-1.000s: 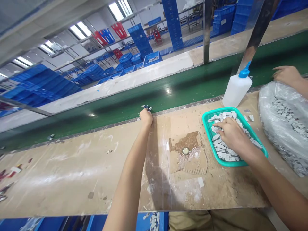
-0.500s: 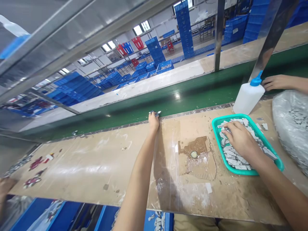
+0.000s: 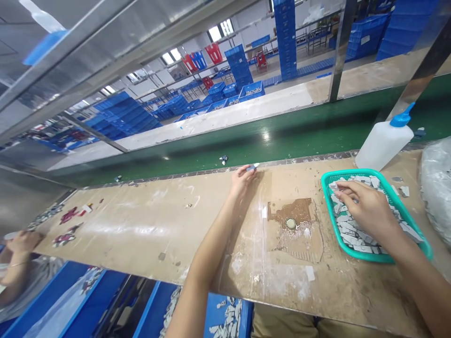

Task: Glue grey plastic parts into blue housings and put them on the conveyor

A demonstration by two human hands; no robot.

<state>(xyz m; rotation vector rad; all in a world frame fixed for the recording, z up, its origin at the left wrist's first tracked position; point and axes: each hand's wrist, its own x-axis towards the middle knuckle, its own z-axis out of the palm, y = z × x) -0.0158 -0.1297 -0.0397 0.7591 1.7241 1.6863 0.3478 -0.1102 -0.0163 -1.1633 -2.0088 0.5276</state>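
My left hand (image 3: 242,179) is at the near edge of the green belt, its fingers closed on a small grey piece (image 3: 251,167) with a pale tip. A similar dark grey and white piece (image 3: 223,159) lies on the belt just beyond it. On the right, my right hand (image 3: 369,206) is above the green plastic basket (image 3: 327,199), thumb and fingertips pinched on a small light-grey flat piece (image 3: 338,187). Many such flat pieces (image 3: 348,230) fill the basket, partly hidden by my hand and forearm.
A white squeeze bottle (image 3: 382,145) with a blue nozzle stands behind the basket, near a clear plastic bag (image 3: 439,183). A cardboard patch (image 3: 296,239) holds a round pale dot. At far left are another person's hands (image 3: 24,241); blue bins (image 3: 148,310) sit below the table edge.
My left hand has drawn back from the belt and to the right; a piece now shows on the belt. My right hand has lifted slightly, pinching a piece. The other person's hand by the bottle has gone.
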